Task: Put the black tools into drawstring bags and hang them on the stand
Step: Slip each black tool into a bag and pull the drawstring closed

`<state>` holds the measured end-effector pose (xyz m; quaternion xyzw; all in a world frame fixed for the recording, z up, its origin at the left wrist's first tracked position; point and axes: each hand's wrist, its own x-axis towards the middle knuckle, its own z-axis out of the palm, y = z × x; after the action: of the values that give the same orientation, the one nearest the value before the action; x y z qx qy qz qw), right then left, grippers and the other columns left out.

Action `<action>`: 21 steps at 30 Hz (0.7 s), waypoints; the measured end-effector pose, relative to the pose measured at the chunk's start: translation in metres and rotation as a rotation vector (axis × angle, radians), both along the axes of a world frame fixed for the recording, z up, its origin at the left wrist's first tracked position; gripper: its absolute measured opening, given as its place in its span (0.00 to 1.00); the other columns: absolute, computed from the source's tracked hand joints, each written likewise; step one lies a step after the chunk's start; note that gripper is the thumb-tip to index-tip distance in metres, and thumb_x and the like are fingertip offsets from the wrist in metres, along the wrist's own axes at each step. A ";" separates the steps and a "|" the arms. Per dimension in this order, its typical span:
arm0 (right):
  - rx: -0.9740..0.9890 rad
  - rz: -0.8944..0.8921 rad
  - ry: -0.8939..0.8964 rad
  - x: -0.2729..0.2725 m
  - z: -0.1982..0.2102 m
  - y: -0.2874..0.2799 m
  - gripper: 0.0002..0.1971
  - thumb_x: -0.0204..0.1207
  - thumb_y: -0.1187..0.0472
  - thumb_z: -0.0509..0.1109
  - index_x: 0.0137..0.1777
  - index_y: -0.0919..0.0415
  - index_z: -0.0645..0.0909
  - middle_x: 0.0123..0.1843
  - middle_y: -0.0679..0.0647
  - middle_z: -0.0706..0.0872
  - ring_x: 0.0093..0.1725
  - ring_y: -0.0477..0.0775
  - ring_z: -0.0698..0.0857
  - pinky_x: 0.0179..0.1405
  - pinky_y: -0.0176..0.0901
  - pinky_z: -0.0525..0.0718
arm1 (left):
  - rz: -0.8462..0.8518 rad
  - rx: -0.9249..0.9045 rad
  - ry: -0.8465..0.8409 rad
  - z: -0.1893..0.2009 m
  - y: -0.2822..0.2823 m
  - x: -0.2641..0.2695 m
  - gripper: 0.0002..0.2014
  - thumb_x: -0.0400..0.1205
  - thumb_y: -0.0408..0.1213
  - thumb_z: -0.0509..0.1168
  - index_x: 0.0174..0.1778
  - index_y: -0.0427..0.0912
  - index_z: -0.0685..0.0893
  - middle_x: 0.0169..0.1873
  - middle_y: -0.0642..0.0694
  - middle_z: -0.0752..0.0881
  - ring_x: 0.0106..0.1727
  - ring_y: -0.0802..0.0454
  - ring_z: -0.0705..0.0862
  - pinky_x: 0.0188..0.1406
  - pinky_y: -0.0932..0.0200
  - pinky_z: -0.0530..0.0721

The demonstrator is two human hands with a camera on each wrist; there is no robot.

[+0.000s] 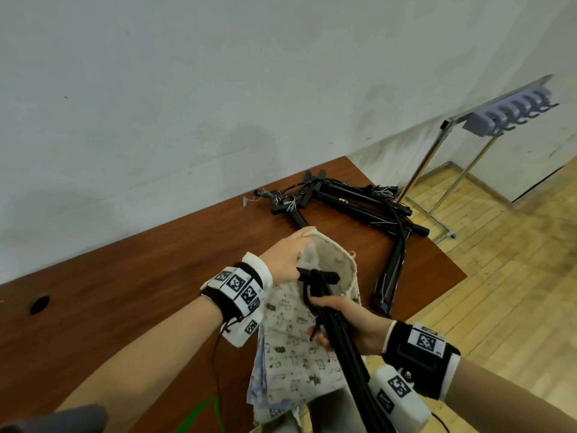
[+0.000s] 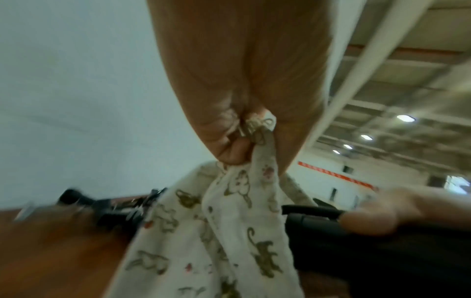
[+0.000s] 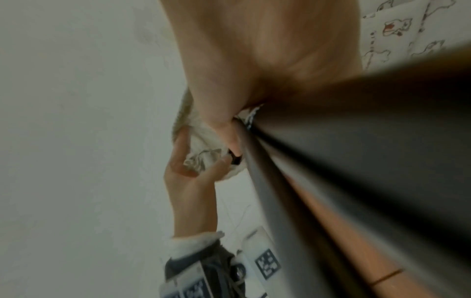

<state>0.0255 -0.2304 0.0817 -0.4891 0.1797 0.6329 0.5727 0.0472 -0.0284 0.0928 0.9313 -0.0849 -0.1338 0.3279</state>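
Left hand (image 1: pixel 282 256) pinches the rim of the bag (image 1: pixel 293 339) and holds its mouth open above the table (image 1: pixel 125 292); the left wrist view shows gathered fabric and cord clamped between thumb and fingers. Bag is cream cloth with small animal prints, hanging down toward the table's near edge, with a blue-printed cloth layer showing at its lower left.

Right hand (image 1: pixel 346 326) grips a long black tool (image 1: pixel 340 348), fingers curled round the shaft. The tool's T-shaped head (image 1: pixel 318 276) sits at the bag's mouth, against the pale lining; the rest of the shaft is outside, running down to the lower frame edge. How far the head sits inside: cannot tell.

More black tools (image 1: pixel 352 204) lie in a tangled pile at the table's far right corner, with cords and small white tags among them; one bar (image 1: pixel 392 270) reaches toward the right edge.

Stand (image 1: pixel 437 157): metal frame on the wooden floor beyond the table, by the wall, carrying a grey hook rail (image 1: pixel 512 114) at the top.
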 end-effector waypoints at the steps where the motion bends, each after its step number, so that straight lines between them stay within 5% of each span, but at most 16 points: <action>1: 0.008 -0.015 0.005 0.002 0.000 0.000 0.24 0.75 0.50 0.73 0.58 0.71 0.75 0.42 0.65 0.82 0.30 0.56 0.81 0.29 0.43 0.83 | -0.096 0.022 -0.024 0.007 -0.004 -0.001 0.39 0.74 0.21 0.64 0.82 0.40 0.59 0.84 0.48 0.54 0.83 0.52 0.56 0.76 0.62 0.64; 5: 0.099 -0.163 0.024 0.016 0.010 0.003 0.23 0.75 0.49 0.73 0.57 0.68 0.77 0.43 0.64 0.82 0.27 0.54 0.80 0.25 0.42 0.84 | -0.310 0.052 -0.108 0.032 -0.025 -0.013 0.36 0.71 0.15 0.59 0.78 0.36 0.68 0.83 0.48 0.56 0.82 0.54 0.59 0.78 0.60 0.64; 9: 0.151 -0.315 0.037 0.026 0.029 -0.009 0.28 0.73 0.47 0.74 0.62 0.71 0.78 0.43 0.63 0.82 0.30 0.53 0.80 0.23 0.40 0.86 | -0.139 0.047 -0.148 0.044 -0.013 -0.007 0.40 0.70 0.14 0.57 0.81 0.43 0.65 0.83 0.53 0.57 0.82 0.56 0.60 0.73 0.66 0.66; 12: 0.196 -0.400 0.046 0.032 0.041 -0.019 0.28 0.75 0.46 0.72 0.64 0.69 0.78 0.46 0.64 0.83 0.31 0.52 0.80 0.24 0.39 0.86 | -0.060 -0.032 -0.106 0.053 -0.002 -0.007 0.42 0.69 0.13 0.55 0.81 0.44 0.66 0.82 0.61 0.54 0.80 0.58 0.63 0.55 0.72 0.77; 14: 0.194 -0.464 0.039 0.039 0.046 -0.018 0.24 0.76 0.47 0.71 0.61 0.68 0.79 0.44 0.64 0.83 0.28 0.51 0.81 0.24 0.38 0.86 | -0.133 -0.066 -0.087 0.062 -0.009 -0.012 0.41 0.70 0.14 0.56 0.81 0.43 0.64 0.82 0.61 0.51 0.82 0.62 0.56 0.60 0.76 0.75; 17: 0.163 -0.463 0.024 0.038 0.052 -0.006 0.17 0.76 0.53 0.69 0.52 0.69 0.80 0.37 0.62 0.83 0.26 0.53 0.82 0.23 0.38 0.85 | -0.308 -0.125 -0.088 0.083 -0.037 -0.023 0.41 0.70 0.18 0.60 0.82 0.40 0.62 0.83 0.56 0.50 0.81 0.64 0.53 0.76 0.63 0.69; 21: 0.140 -0.323 -0.116 0.020 0.054 0.014 0.17 0.83 0.53 0.59 0.43 0.67 0.79 0.33 0.61 0.81 0.27 0.56 0.80 0.25 0.42 0.83 | -0.423 -0.100 -0.162 0.096 -0.062 -0.019 0.45 0.65 0.12 0.58 0.81 0.42 0.64 0.81 0.63 0.48 0.82 0.55 0.61 0.67 0.46 0.79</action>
<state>0.0453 -0.2167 0.1354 -0.4486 0.1780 0.5145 0.7087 0.0282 -0.0904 0.1889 0.8830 -0.3108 -0.1201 0.3306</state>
